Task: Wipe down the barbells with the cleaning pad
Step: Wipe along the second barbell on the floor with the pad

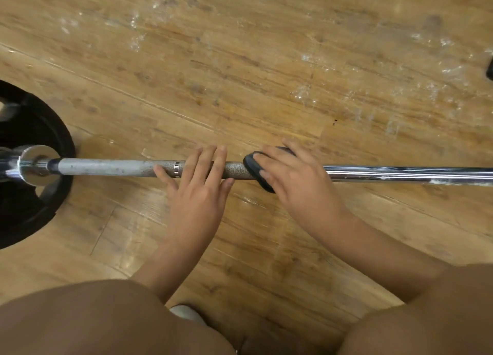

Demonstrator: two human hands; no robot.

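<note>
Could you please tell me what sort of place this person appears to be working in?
Most likely a gym or weight room: a steel barbell runs above a scuffed wooden floor, with a black weight plate loaded at one end.

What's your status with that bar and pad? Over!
Left hand flat on barbell, fingers straight. Right hand holds cleaning pad over the shaft. In the pad's way: only left hand; weight plate at bar's end.
</note>
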